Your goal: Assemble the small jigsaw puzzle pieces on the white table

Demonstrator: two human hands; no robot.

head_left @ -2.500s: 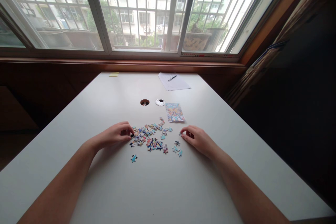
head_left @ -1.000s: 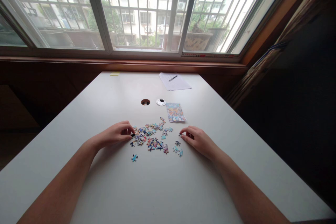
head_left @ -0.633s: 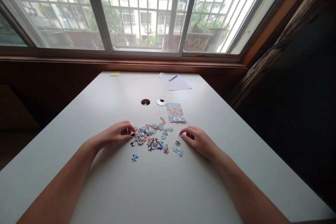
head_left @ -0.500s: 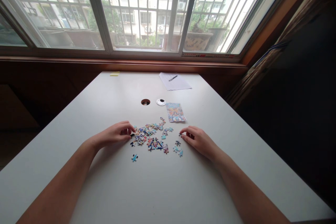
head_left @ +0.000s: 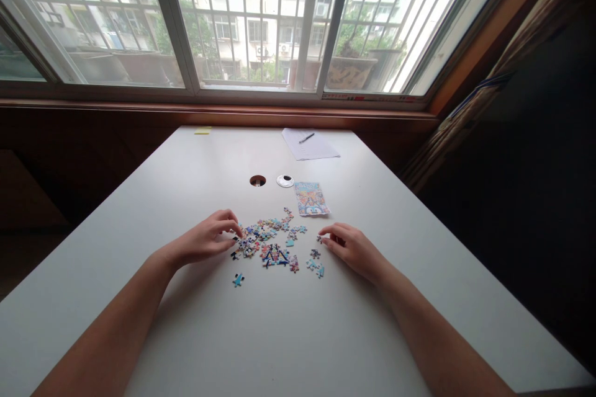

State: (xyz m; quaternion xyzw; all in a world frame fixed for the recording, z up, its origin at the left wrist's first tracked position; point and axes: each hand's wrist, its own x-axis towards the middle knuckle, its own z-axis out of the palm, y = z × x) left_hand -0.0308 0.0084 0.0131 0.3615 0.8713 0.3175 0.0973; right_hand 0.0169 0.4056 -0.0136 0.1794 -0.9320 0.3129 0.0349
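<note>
Loose jigsaw puzzle pieces [head_left: 263, 231] lie in a heap on the white table [head_left: 298, 335]. At the heap's left edge is my left hand [head_left: 212, 239], thumb and index finger closed about a small dark puzzle piece [head_left: 235, 238]. My right hand [head_left: 349, 245] rests on the table to the right, its fingertips pinching another small puzzle piece [head_left: 319, 239]. Between the hands, nearer to me, sits a joined section [head_left: 275, 255] with dark blue and red lines. A joined blue cluster [head_left: 238, 280] lies apart at front left, and light blue pieces [head_left: 315, 268] lie below my right hand.
A colourful picture sheet [head_left: 311, 198] lies behind the heap. Beyond are a round cable hole [head_left: 257, 181], its silvery cover [head_left: 285, 181], paper [head_left: 311, 146] with a pen [head_left: 306, 138], and a yellow note [head_left: 202, 131]. A barred window stands behind the table.
My left hand has lifted slightly and shifted a little, with its index finger now reaching farther over the heap's edge. My right hand stays in place.
</note>
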